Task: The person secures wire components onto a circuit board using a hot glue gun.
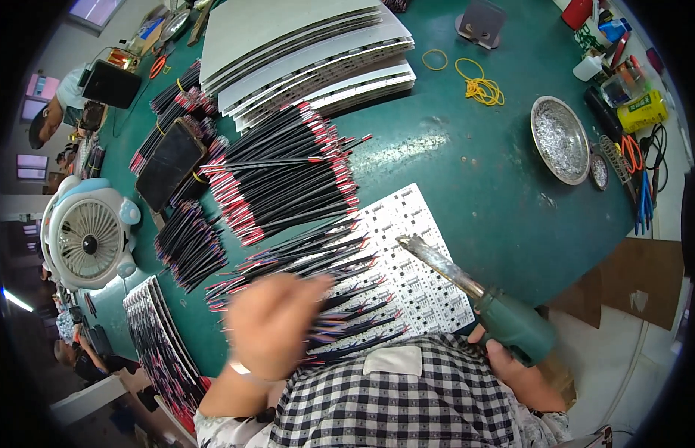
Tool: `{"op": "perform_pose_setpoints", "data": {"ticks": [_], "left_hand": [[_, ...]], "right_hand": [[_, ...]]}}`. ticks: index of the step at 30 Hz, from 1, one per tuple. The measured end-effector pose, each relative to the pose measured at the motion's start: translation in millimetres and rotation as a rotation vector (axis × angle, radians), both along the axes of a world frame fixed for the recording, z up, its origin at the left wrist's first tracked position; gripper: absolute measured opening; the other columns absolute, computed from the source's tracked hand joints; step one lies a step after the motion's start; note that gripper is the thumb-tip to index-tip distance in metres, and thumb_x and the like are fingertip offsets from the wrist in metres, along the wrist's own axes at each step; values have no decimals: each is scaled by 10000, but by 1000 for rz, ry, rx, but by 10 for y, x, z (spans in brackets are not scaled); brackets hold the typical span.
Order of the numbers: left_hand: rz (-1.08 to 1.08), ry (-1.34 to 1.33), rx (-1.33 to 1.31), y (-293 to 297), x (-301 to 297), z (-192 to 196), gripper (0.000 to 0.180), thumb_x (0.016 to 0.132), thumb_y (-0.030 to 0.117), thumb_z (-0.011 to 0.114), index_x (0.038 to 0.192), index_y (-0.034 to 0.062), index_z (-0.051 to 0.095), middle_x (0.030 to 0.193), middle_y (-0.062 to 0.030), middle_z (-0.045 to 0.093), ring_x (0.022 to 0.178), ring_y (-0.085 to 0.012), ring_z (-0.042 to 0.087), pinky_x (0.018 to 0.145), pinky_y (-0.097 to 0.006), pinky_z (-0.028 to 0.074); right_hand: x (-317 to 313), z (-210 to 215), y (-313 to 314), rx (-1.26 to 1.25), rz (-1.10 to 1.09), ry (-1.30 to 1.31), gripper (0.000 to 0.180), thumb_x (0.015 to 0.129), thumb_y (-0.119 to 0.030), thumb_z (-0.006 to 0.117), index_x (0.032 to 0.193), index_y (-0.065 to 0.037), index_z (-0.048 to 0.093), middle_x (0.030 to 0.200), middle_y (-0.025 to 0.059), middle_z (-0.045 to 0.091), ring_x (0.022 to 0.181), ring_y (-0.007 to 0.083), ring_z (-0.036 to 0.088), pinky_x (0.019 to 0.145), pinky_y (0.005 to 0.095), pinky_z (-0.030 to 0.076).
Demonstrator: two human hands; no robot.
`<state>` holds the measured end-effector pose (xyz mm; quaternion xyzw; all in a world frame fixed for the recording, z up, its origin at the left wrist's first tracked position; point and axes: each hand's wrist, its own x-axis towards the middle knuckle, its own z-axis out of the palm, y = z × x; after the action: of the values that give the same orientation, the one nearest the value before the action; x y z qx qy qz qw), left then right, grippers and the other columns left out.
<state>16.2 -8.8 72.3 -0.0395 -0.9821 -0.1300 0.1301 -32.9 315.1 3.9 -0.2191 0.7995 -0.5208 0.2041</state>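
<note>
The green table (482, 157) carries a white circuit-board panel (414, 291) nearest the person, black wires (310, 250) fanned over its left part. The right hand (504, 360) is wrapped round a green-handled soldering iron (517, 326), tip over the panel; the blurred left hand (272, 321) is above the wires, its grip unclear. A white-and-blue fan (90, 244) stands left.

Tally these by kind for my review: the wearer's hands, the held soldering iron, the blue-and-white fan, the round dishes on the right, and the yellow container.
Hands: 2 (left hand, right hand)
Soldering iron: 1
Fan: 1
Round dishes: 2 (large dish, small dish)
Yellow container: 1
Total: 7
</note>
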Motion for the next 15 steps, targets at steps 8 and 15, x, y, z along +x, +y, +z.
{"op": "perform_pose_setpoints", "data": {"ticks": [8, 15], "left_hand": [[-179, -81, 101, 282, -160, -643, 247, 728, 120, 620, 967, 108, 679, 790, -8, 542, 612, -159, 574, 512, -287, 461], [-144, -87, 115, 278, -149, -683, 191, 768, 116, 621, 947, 110, 685, 792, -2, 547, 589, -164, 565, 503, -293, 460]], "right_hand": [[276, 70, 99, -28, -109, -254, 310, 782, -73, 657, 1073, 27, 617, 1023, 130, 667, 899, 234, 660, 815, 344, 514], [337, -25, 144, 34, -56, -207, 278, 743, -59, 674, 1015, -10, 651, 1024, 134, 665, 935, 302, 635, 822, 384, 493]]}}
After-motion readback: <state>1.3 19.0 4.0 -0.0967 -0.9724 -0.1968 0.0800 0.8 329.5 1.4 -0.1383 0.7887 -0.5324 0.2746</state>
